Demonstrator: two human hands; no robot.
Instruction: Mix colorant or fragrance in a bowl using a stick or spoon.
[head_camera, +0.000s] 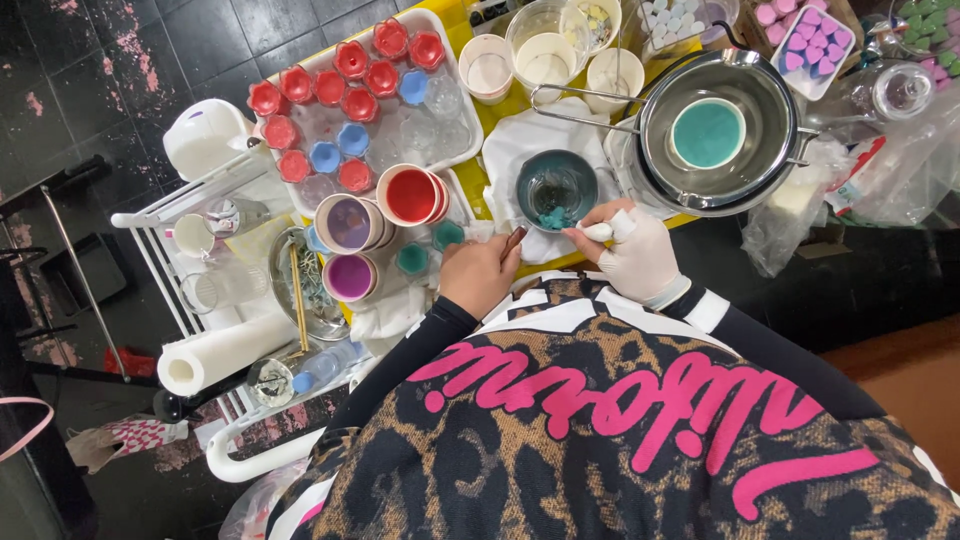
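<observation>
Just below the dark teal bowl (556, 188), the gloved right hand (638, 255) is curled shut, pinching a small white wad (598, 231) at the bowl's near rim, while the bare left hand (480, 272) is closed around a thin brown-handled tool (514, 240) whose tip points toward the same bowl. That bowl sits on a white cloth (520, 140) on the yellow worktop (466, 40), with a steel pot (722, 128) holding a cup of turquoise wax (708, 133) to its right and a white tray (440, 150) of red and blue moulds to its left.
</observation>
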